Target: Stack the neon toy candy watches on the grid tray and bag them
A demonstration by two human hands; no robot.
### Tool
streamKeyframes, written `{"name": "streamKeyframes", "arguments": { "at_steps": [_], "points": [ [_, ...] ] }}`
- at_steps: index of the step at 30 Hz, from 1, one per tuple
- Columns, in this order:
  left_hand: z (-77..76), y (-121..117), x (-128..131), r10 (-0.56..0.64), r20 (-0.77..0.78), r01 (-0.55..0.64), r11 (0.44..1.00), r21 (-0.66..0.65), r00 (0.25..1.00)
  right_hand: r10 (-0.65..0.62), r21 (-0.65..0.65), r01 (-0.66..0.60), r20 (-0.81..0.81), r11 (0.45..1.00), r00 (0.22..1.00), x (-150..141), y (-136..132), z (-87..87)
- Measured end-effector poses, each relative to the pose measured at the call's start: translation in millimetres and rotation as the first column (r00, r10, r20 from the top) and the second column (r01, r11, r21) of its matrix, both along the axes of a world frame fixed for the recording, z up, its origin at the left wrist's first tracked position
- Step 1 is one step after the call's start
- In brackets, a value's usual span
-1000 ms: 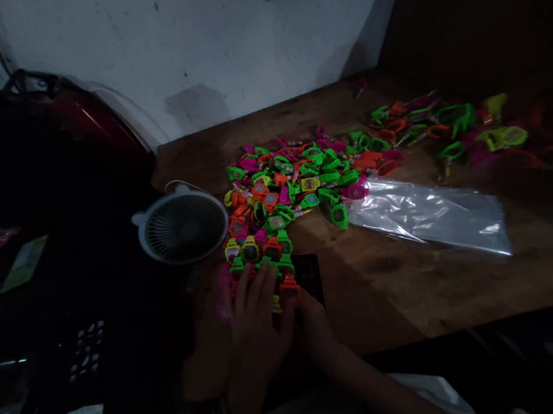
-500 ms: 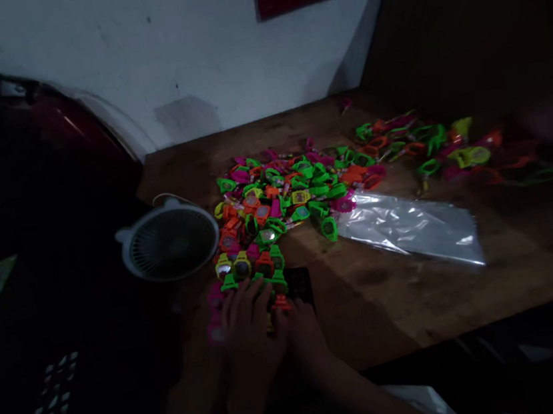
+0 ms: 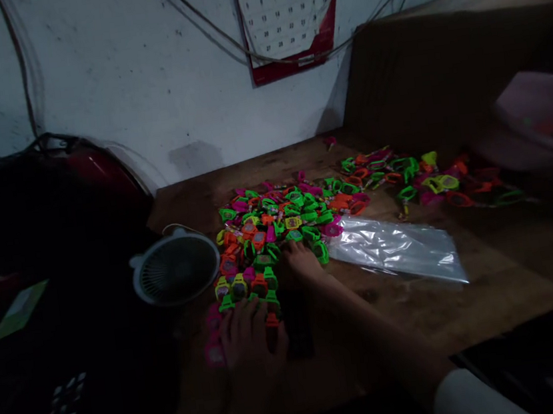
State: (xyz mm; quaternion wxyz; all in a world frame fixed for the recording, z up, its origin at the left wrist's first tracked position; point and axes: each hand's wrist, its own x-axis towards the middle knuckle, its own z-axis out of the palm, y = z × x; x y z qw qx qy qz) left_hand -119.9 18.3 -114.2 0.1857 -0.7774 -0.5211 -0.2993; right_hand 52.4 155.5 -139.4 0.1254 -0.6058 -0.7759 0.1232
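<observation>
Brightly coloured toy wristwatches (image 3: 293, 222) in green, orange, pink and yellow lie in a loose pile on the wooden table (image 3: 401, 322). In front of the pile, several watches (image 3: 238, 285) sit close together in rows. Over the near end of these rows lies my left hand (image 3: 247, 338), palm down, fingers stretched out and slightly apart. My right hand (image 3: 305, 262) reaches to the near edge of the pile, its fingertips bent down by green watches. Dim light and the hand itself hide whether it grips one. A dark flat object (image 3: 299, 328) lies between my forearms.
Left of the pile stands a round grey fan-like object (image 3: 177, 266) with a slotted rim. A clear plastic bag (image 3: 397, 249) lies flat to the right. More watches (image 3: 434, 181) spread toward a pink tub (image 3: 541, 110). A calendar (image 3: 291, 24) hangs on the wall behind.
My right hand has moved from beside my left hand forward to the pile's near edge. The left hand stays on the rows. The view has tilted up and turned slightly right.
</observation>
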Motion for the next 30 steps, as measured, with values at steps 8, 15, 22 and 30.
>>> {"name": "streamKeyframes", "arguments": {
  "at_steps": [8,15,22,30],
  "points": [
    [14.4,-15.9,-19.6,0.036,0.472,0.091,0.965,-0.244,0.881,-0.176,-0.239,-0.058,-0.838,0.969,0.516,17.8,-98.3,-11.0],
    [8.4,-25.7,-15.3,-0.09,0.251,0.13,0.98,-0.148,0.964,-0.247,-0.303,-0.104,-0.898,0.947,0.365,-30.3,-169.9,-24.2],
    [4.4,-33.4,-5.6,-0.028,0.201,0.073,0.973,-0.219,0.979,-0.018,-0.059,-0.063,-0.854,0.996,0.52,-42.9,-177.1,-28.8],
    [7.5,-32.2,13.8,0.092,0.073,-0.077,0.979,-0.187,0.993,-0.017,-0.239,-0.311,-0.817,0.92,0.576,-18.7,-151.5,-13.5]
  ]
}}
